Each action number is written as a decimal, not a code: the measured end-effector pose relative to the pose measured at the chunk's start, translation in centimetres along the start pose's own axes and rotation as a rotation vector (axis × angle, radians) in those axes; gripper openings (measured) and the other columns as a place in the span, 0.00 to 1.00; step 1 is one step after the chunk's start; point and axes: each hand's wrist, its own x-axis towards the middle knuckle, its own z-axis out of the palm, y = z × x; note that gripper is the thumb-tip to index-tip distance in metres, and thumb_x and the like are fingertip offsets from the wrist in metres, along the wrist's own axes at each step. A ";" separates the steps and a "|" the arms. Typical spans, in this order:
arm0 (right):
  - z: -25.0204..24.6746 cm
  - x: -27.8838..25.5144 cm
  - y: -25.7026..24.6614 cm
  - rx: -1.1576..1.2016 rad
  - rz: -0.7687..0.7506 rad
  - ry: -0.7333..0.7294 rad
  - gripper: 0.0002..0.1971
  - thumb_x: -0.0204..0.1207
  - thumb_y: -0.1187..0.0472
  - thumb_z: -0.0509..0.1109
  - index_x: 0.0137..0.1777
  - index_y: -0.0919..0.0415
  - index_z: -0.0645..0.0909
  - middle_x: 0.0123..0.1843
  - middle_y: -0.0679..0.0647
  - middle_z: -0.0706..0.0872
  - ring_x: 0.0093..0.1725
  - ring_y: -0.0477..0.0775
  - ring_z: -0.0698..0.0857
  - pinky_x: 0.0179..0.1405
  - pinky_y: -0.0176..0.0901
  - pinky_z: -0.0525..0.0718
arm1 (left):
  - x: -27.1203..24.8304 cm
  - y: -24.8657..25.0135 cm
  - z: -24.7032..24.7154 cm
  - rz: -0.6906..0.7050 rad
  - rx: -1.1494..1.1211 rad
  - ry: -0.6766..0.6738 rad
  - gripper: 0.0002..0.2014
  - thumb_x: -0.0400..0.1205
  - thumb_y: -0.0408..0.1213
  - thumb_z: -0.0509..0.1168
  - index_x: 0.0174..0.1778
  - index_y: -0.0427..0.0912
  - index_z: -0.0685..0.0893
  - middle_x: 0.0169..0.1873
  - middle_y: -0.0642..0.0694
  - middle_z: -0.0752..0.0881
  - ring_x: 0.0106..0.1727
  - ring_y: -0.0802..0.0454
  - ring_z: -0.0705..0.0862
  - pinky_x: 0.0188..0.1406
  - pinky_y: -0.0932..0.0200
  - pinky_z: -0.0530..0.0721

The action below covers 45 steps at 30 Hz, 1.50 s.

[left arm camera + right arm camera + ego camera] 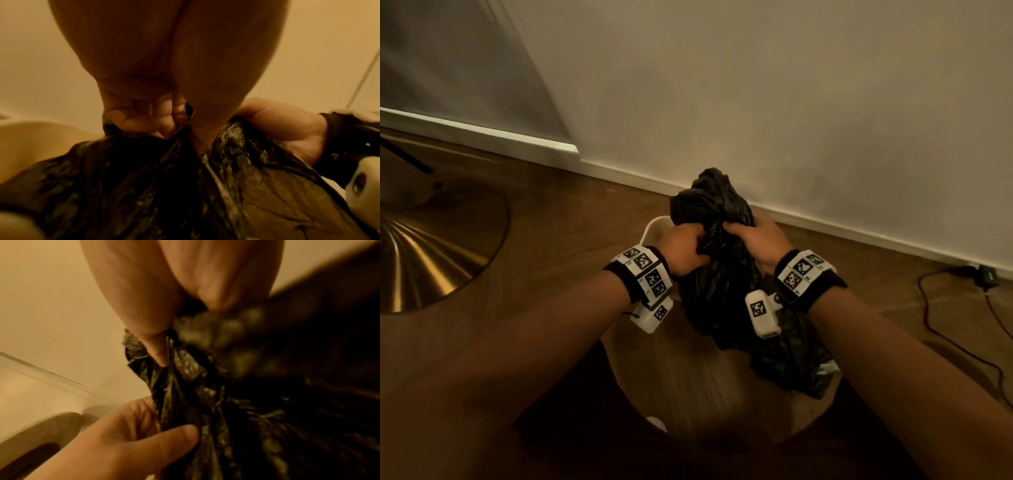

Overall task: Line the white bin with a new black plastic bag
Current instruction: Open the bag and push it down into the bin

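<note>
A crumpled black plastic bag (722, 267) hangs bunched between both hands above the white bin (654, 226), whose open mouth lies below my forearms. My left hand (685, 250) grips the bag's gathered plastic on its left side, fingers curled into it. My right hand (753, 240) grips it on the right, close beside the left. The bag's top sticks up past the knuckles and its lower part trails down into the bin. In the left wrist view the curled fingers (148, 116) pinch the black bag (185, 186). In the right wrist view the thumb (154, 344) presses into the bag (226, 402).
The bin stands on a brown wooden floor (571, 212) near a pale wall with a white skirting board (859, 226). A round gold lamp base (431, 250) lies at the left. A black cable (945, 322) and plug run along the floor at the right.
</note>
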 end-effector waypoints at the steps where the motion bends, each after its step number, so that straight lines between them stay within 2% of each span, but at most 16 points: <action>1: -0.2 0.0 0.6 -0.005 0.010 -0.043 0.15 0.79 0.61 0.76 0.64 0.60 0.87 0.57 0.55 0.93 0.55 0.53 0.93 0.57 0.47 0.89 | -0.1 -0.6 0.2 -0.015 -0.013 -0.006 0.10 0.77 0.39 0.73 0.48 0.46 0.78 0.36 0.54 0.78 0.42 0.50 0.84 0.36 0.66 0.73; 3: -1.0 -0.2 1.3 -0.019 0.041 -0.129 0.19 0.77 0.58 0.78 0.67 0.59 0.86 0.60 0.54 0.92 0.58 0.51 0.92 0.59 0.46 0.88 | -0.3 -1.9 -0.4 -0.036 -0.051 0.018 0.07 0.76 0.34 0.72 0.45 0.44 0.80 0.35 0.50 0.79 0.42 0.44 0.85 0.39 0.59 0.75; 6: -3.0 -0.3 1.3 -0.062 0.029 -0.140 0.20 0.74 0.54 0.80 0.65 0.56 0.87 0.62 0.54 0.92 0.61 0.56 0.91 0.66 0.57 0.86 | -1.1 -4.2 -3.3 -0.046 -0.107 0.021 0.03 0.77 0.32 0.70 0.42 0.41 0.82 0.34 0.47 0.84 0.37 0.49 0.84 0.38 0.53 0.82; 10: -6.0 -0.4 -0.3 -0.003 -0.001 0.022 0.12 0.80 0.53 0.74 0.56 0.59 0.90 0.55 0.58 0.94 0.57 0.60 0.92 0.66 0.62 0.86 | -2.8 -7.6 -7.5 -0.093 -0.139 0.066 0.15 0.78 0.32 0.71 0.61 0.35 0.84 0.53 0.41 0.89 0.52 0.45 0.87 0.55 0.48 0.85; 12: -7.3 -0.6 -1.0 0.049 -0.013 0.091 0.15 0.81 0.50 0.72 0.56 0.61 0.90 0.54 0.57 0.94 0.56 0.59 0.92 0.66 0.60 0.87 | -3.4 -8.9 -8.9 -0.162 -0.135 0.074 0.15 0.79 0.33 0.72 0.61 0.35 0.85 0.54 0.40 0.89 0.53 0.43 0.87 0.57 0.46 0.85; 16: -8.8 -0.7 0.1 0.054 0.081 0.176 0.32 0.69 0.32 0.76 0.58 0.60 0.90 0.57 0.56 0.94 0.58 0.60 0.92 0.68 0.61 0.85 | -4.8 -11.8 -9.5 -0.321 0.073 -0.027 0.11 0.80 0.36 0.71 0.52 0.31 0.87 0.49 0.35 0.88 0.52 0.35 0.87 0.49 0.49 0.85; 18: -8.6 -1.2 1.1 0.069 0.134 0.174 0.36 0.63 0.28 0.77 0.57 0.58 0.91 0.57 0.55 0.94 0.59 0.59 0.92 0.68 0.59 0.85 | -5.4 -12.3 -9.8 -0.412 0.073 -0.060 0.10 0.78 0.34 0.72 0.53 0.35 0.86 0.53 0.36 0.87 0.53 0.38 0.85 0.46 0.53 0.82; 20: -8.0 -1.9 1.5 0.060 0.150 0.176 0.28 0.71 0.30 0.72 0.52 0.55 0.90 0.54 0.52 0.93 0.57 0.56 0.91 0.66 0.53 0.85 | -5.7 -12.0 -10.7 -0.415 0.000 -0.006 0.23 0.75 0.31 0.74 0.65 0.40 0.76 0.65 0.42 0.80 0.60 0.46 0.79 0.54 0.53 0.78; 23: -7.4 -2.0 1.9 0.079 0.147 0.191 0.25 0.75 0.32 0.70 0.51 0.54 0.89 0.54 0.51 0.94 0.57 0.54 0.91 0.65 0.52 0.85 | -5.8 -9.2 -13.0 -0.344 -0.276 0.205 0.53 0.67 0.36 0.76 0.84 0.45 0.50 0.66 0.47 0.74 0.66 0.49 0.77 0.61 0.55 0.79; 26: -7.1 -1.7 1.4 0.082 0.115 0.211 0.29 0.72 0.31 0.71 0.58 0.55 0.89 0.59 0.52 0.93 0.59 0.54 0.91 0.67 0.54 0.85 | -5.2 -6.4 -13.9 -0.079 -0.206 0.250 0.50 0.68 0.40 0.72 0.85 0.47 0.54 0.77 0.45 0.69 0.76 0.47 0.72 0.75 0.45 0.75; 28: -7.1 -1.3 0.9 0.062 0.080 0.227 0.33 0.70 0.29 0.72 0.61 0.57 0.89 0.59 0.52 0.93 0.59 0.55 0.91 0.68 0.56 0.85 | -4.3 -4.8 -13.0 0.058 -0.095 0.188 0.41 0.69 0.44 0.71 0.80 0.48 0.66 0.77 0.44 0.70 0.77 0.47 0.70 0.79 0.43 0.69; 31: -7.3 -1.0 0.3 0.065 0.019 0.230 0.28 0.75 0.33 0.71 0.59 0.58 0.90 0.57 0.54 0.94 0.58 0.56 0.92 0.65 0.56 0.86 | -2.3 -4.3 -9.1 0.021 0.029 0.005 0.35 0.76 0.48 0.73 0.79 0.50 0.70 0.77 0.45 0.72 0.77 0.47 0.71 0.78 0.55 0.67; 34: -8.1 -0.4 0.7 0.013 0.068 0.296 0.22 0.80 0.40 0.69 0.54 0.59 0.90 0.54 0.56 0.94 0.55 0.58 0.92 0.60 0.55 0.88 | -0.3 -6.8 -4.5 -0.123 0.156 -0.175 0.44 0.75 0.60 0.71 0.84 0.49 0.62 0.81 0.41 0.66 0.80 0.41 0.67 0.81 0.52 0.64; 37: -9.5 0.6 2.9 -0.065 0.222 0.359 0.25 0.78 0.37 0.68 0.55 0.61 0.87 0.59 0.60 0.91 0.58 0.64 0.89 0.65 0.61 0.86 | 0.4 -10.0 -2.4 -0.207 0.184 -0.224 0.58 0.68 0.69 0.71 0.87 0.50 0.49 0.85 0.38 0.55 0.84 0.36 0.59 0.84 0.44 0.58; 43: -11.8 1.1 9.6 -0.370 0.434 0.318 0.20 0.89 0.54 0.57 0.77 0.57 0.77 0.74 0.70 0.79 0.69 0.73 0.82 0.71 0.61 0.81 | -0.6 -12.8 -0.1 -0.184 0.186 -0.230 0.68 0.64 0.62 0.79 0.86 0.49 0.36 0.86 0.37 0.45 0.86 0.34 0.53 0.83 0.37 0.60; 45: -12.4 1.7 12.1 -0.300 0.475 0.326 0.27 0.82 0.45 0.65 0.75 0.62 0.78 0.73 0.67 0.82 0.69 0.71 0.84 0.71 0.61 0.82 | -0.9 -13.2 0.3 -0.180 0.217 -0.249 0.70 0.64 0.60 0.81 0.86 0.48 0.33 0.86 0.37 0.44 0.86 0.34 0.52 0.83 0.37 0.61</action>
